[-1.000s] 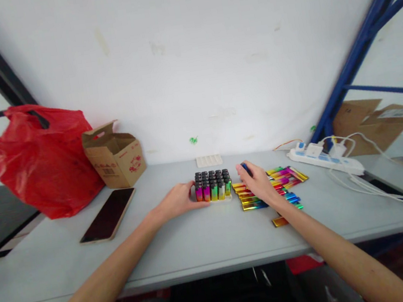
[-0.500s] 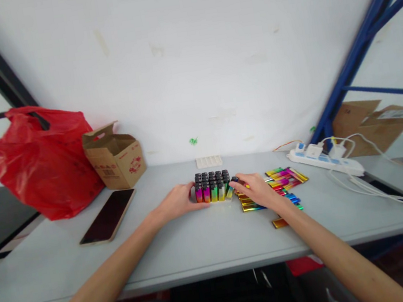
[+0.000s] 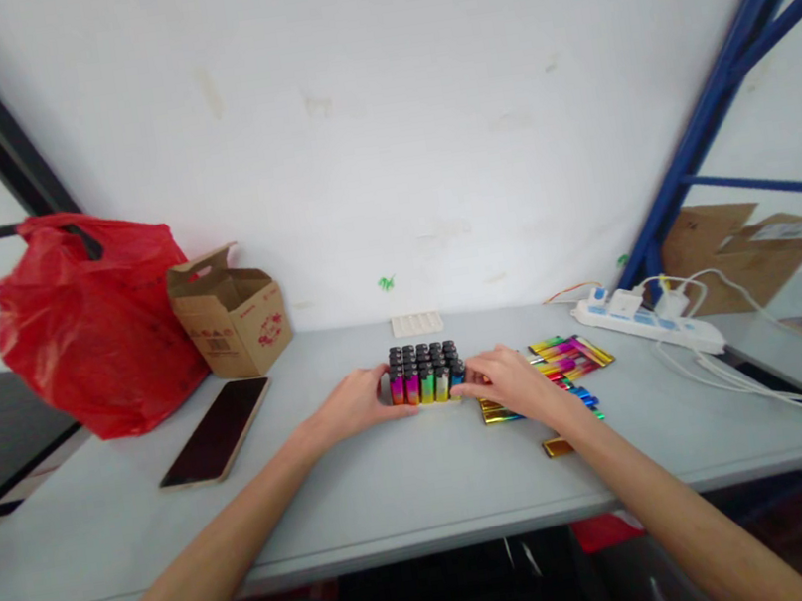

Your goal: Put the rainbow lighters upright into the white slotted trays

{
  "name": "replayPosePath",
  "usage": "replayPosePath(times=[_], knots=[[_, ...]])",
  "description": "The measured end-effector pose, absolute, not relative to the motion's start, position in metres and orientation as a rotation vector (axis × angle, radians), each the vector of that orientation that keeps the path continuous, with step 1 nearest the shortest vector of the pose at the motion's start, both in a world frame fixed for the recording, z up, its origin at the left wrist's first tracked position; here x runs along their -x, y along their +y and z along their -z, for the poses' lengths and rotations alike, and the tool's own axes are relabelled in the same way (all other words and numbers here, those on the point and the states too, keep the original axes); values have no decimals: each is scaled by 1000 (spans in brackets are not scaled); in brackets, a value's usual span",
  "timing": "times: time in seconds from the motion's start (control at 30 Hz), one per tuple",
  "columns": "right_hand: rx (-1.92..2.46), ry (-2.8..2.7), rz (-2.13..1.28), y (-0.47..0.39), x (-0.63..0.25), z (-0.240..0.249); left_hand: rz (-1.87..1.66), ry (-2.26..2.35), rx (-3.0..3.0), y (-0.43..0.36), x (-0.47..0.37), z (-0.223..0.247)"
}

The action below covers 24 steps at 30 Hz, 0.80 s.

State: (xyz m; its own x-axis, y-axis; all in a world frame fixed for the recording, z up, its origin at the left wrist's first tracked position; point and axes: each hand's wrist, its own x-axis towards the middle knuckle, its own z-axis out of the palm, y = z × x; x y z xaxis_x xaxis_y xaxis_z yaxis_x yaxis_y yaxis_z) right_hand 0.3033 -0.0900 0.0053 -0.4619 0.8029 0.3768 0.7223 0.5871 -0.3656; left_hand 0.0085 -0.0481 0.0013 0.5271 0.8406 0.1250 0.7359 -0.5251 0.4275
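Desk (image 3: 370, 496) carries everything. Red bag (image 3: 103, 325): contents hidden. Cardboard box (image 3: 231, 326): flaps up, inside too dark to read. Loose metallic-coloured pieces (image 3: 573, 353) right of centre. Left hand (image 3: 356, 398): grip closed around left end of upright lighters (image 3: 421, 363), packed in rows in a pale tray. Right hand (image 3: 501, 378): grip narrow, apparently on blue lighter (image 3: 456, 374) at near right corner. Judged step: seating it; calls for a straight downward push, left hand bracing.

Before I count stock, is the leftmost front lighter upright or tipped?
Upright: the lighter, beside the left hand, has its black top above its purple body.
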Motion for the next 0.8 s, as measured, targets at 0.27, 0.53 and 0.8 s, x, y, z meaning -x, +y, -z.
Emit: replayPosePath(times=[0.27, 0.53, 0.8], knots=[[1178, -2260, -35, -41, -300, -36, -458, 1333, -2463, -47, -10, -2], [1495, -2561, 66, 46, -273, -5, -431, 1344, -2473, -44, -2, -8], [1323, -2475, 79, 27, -325, -8, -455, 1413, -2470, -23, 15, -4]])
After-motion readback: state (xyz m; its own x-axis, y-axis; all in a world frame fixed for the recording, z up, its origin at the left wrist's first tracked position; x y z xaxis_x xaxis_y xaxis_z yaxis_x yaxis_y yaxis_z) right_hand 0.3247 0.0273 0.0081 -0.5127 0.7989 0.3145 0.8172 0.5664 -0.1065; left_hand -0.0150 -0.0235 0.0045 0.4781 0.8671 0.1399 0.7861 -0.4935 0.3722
